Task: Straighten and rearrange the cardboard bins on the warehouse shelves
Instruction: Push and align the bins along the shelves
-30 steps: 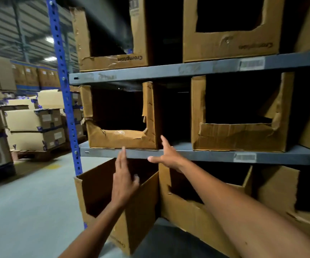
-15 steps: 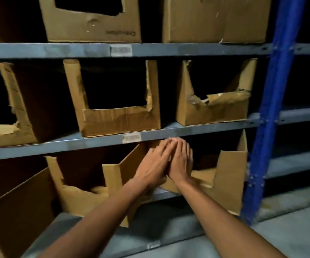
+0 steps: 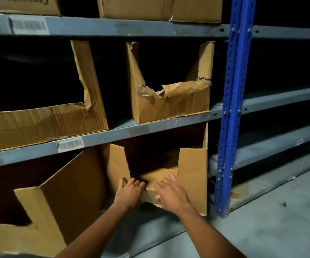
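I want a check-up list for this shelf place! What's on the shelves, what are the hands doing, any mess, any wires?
Surface: grey metal shelves, several levels, barcode labels on the front edges.
Job's things: bottom-shelf bin with a cut-out front, beside the blue post; large bin to its left, turned askew; torn bin and wide bin on the shelf above; more boxes on the top level.
Clutter: small scraps on the concrete floor.
Hands: left hand grips the cut-out's lower-left corner; right hand lies on the low front flap, fingers spread.
Cables: nothing seen.
Surroundings: dark shelf interiors, contents cannot be told.
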